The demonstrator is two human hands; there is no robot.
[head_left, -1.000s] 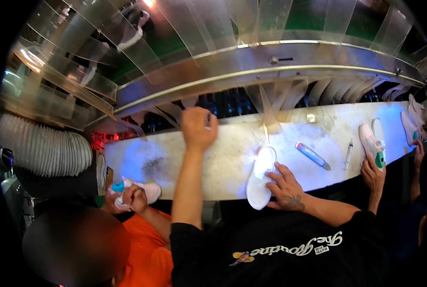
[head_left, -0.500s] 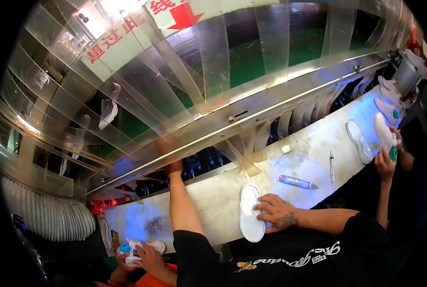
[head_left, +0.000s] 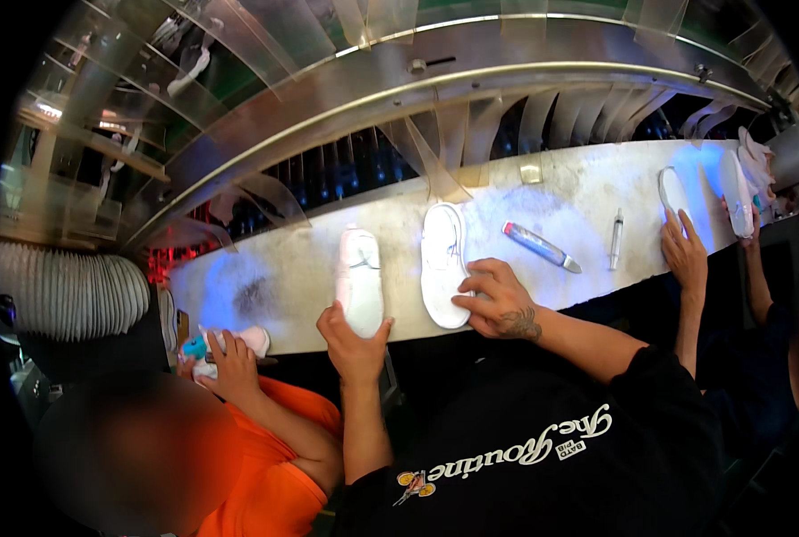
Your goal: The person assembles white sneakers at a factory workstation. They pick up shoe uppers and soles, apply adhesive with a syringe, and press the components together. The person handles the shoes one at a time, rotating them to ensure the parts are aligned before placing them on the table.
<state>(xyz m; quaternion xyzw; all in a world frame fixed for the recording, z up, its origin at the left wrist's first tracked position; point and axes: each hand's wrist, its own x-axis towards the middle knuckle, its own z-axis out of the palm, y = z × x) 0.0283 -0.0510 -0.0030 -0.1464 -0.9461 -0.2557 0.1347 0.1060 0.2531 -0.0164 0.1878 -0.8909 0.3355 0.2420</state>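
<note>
My left hand [head_left: 355, 349] is closed around the near end of a white shoe upper [head_left: 361, 279], which has a pinkish far end and a dark line across its middle. The upper stands out over the pale bench. Just to its right lies a white shoe sole [head_left: 442, 268], its hollow inner side facing up. My right hand [head_left: 498, 300] grips the sole's right edge with bent fingers; the thumb is partly hidden. A blue-grey tube with a red end [head_left: 541, 246] and a slim clear syringe-like tool [head_left: 616, 240] lie farther right.
The bench [head_left: 310, 295] runs along a metal machine frame [head_left: 417, 67] hung with clear plastic strips [head_left: 538, 116]. A co-worker in orange [head_left: 274, 465] handles a shoe at left. Another person's hand [head_left: 686, 255] touches a sole at right. A ribbed duct [head_left: 73, 291] stands far left.
My left hand has come back from behind the plastic strips and now holds a white shoe upper over the bench. My right hand stays at the sole. The view has shifted.
</note>
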